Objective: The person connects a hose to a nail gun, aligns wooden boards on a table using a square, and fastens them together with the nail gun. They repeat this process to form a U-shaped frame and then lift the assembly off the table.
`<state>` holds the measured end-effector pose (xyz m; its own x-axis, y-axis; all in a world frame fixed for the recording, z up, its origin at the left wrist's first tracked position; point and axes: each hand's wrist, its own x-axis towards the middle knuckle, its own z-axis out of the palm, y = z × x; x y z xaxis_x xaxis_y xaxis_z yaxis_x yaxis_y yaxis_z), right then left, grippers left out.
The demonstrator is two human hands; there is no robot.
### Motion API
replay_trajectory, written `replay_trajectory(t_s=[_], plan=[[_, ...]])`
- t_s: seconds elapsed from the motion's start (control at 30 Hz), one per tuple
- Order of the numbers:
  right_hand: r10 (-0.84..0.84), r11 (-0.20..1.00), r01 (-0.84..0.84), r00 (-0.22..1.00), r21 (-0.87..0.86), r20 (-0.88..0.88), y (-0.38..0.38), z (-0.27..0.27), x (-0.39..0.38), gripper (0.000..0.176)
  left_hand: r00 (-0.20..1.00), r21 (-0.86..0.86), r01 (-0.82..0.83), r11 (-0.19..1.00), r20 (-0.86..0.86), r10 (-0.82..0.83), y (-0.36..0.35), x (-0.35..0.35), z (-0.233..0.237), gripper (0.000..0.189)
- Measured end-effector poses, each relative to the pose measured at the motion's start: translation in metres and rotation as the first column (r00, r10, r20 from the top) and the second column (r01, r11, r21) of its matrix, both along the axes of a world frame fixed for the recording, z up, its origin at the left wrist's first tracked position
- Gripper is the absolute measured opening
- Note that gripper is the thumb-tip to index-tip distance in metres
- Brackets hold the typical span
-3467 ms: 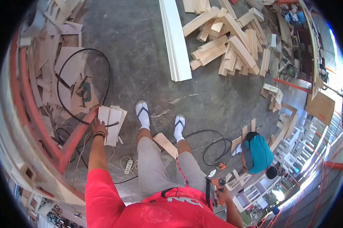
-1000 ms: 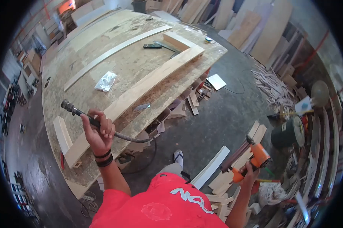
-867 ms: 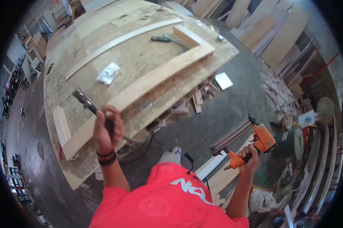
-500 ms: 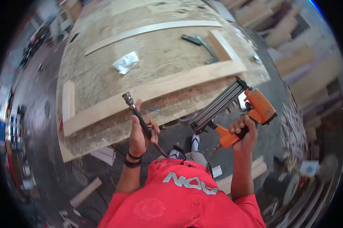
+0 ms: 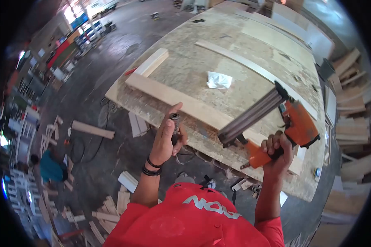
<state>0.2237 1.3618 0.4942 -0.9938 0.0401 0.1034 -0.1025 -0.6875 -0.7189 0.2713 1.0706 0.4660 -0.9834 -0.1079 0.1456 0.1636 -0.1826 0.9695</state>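
Note:
My left hand (image 5: 165, 138) is closed around the end of a dark air hose, whose metal coupling (image 5: 175, 118) sticks up between thumb and fingers. Most of the hose is hidden behind the palm. In my right hand (image 5: 279, 150) is an orange nail gun (image 5: 301, 123), gripped by its handle. Its long grey magazine (image 5: 253, 115) slants down to the left. The air fitting (image 5: 245, 166) at the base of the handle has no hose on it. Behind both hands, a long wooden board (image 5: 193, 108) lies along the workbench's near side, meeting a shorter board (image 5: 154, 61) at the left.
The worn workbench (image 5: 272, 47) also carries a long pale strip (image 5: 251, 64), a crumpled plastic bag (image 5: 219, 80) and a tape measure (image 5: 317, 172). Wood offcuts (image 5: 107, 212) litter the floor. A person in a teal shirt (image 5: 51, 168) is at the far left. Lumber (image 5: 352, 119) is stacked right.
My view has turned left, so the bench now sits further right and the left floor shows more. The hose coupling has tilted toward me. Both hands keep their hold.

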Motion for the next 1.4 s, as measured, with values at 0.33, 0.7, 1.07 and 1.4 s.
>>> replay_trajectory(t_s=[0.33, 0.7, 1.07, 1.4], plan=[[0.269, 0.951, -0.295, 0.938, -0.095, -0.217, -0.129, 0.053, -0.030, 0.041, 0.996, -0.049, -0.034, 0.998, 0.086, 0.038, 0.001, 0.053, -0.011, 0.031], [0.433, 0.901, -0.433, 0.885, 0.040, -0.173, -0.231, 0.033, -0.006, 0.045, 0.993, -0.163, -0.120, 0.979, -0.009, 0.120, -0.060, 0.079, -0.039, 0.029], [0.464, 0.886, -0.462, 0.884, 0.043, -0.055, -0.257, -0.001, -0.013, 0.042, 0.998, -0.207, -0.057, 0.977, -0.003, 0.057, -0.079, 0.069, -0.045, 0.031], [0.328, 0.943, -0.327, 0.945, 0.065, -0.005, -0.219, -0.018, -0.025, 0.016, 0.993, -0.259, -0.121, 0.958, -0.021, 0.119, -0.041, 0.044, -0.063, 0.023]])
